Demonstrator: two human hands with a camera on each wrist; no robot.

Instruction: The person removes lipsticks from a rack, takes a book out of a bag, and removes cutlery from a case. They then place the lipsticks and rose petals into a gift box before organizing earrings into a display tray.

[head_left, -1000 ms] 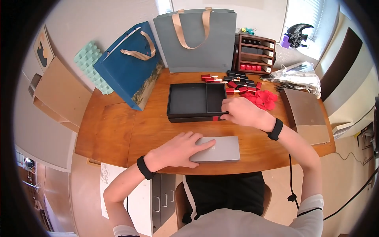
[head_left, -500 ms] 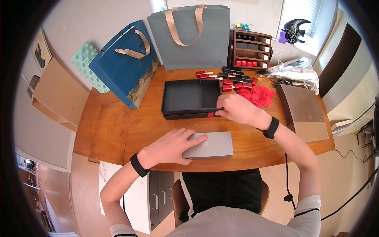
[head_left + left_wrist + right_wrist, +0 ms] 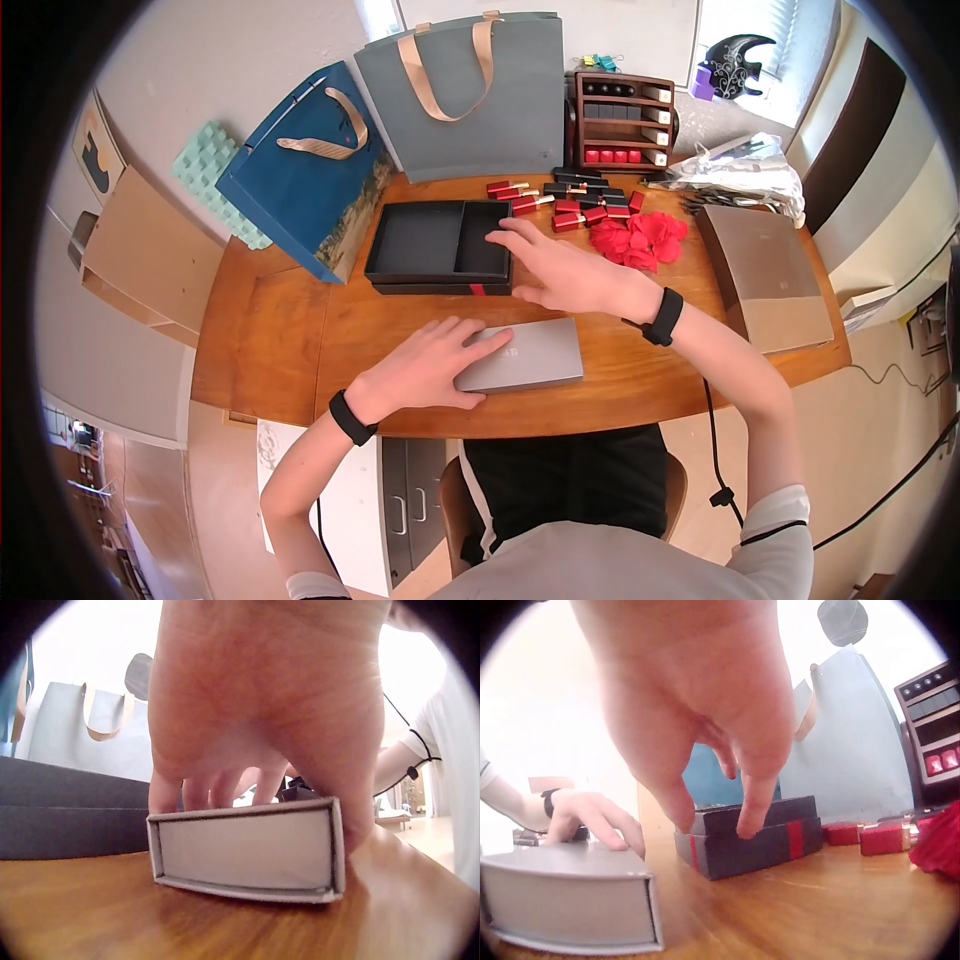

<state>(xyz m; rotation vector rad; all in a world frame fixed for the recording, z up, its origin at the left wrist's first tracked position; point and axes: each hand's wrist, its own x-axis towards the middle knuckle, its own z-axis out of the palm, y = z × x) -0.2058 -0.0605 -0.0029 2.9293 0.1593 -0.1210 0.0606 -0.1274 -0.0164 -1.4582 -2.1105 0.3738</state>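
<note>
A slim grey box lies near the table's front edge. My left hand grips its left part, the thumb at the near side, the index finger along the top and other fingertips at the far edge. Its end panel faces the left wrist camera. Behind it sits a black box with two compartments, a wide left one and a narrower right one, and red ribbon on its front. Spread fingers of my right hand hover around the black box's right front corner, holding nothing.
Red and black lipsticks and red petals lie right of the black box. Behind stand a blue paper bag, a grey paper bag and a wooden rack. A brown box sits at the right.
The black box has slid left toward the blue bag. My right hand moved left with it, and its fingers have let go of the corner and spread. The left hand stays on the grey box.
</note>
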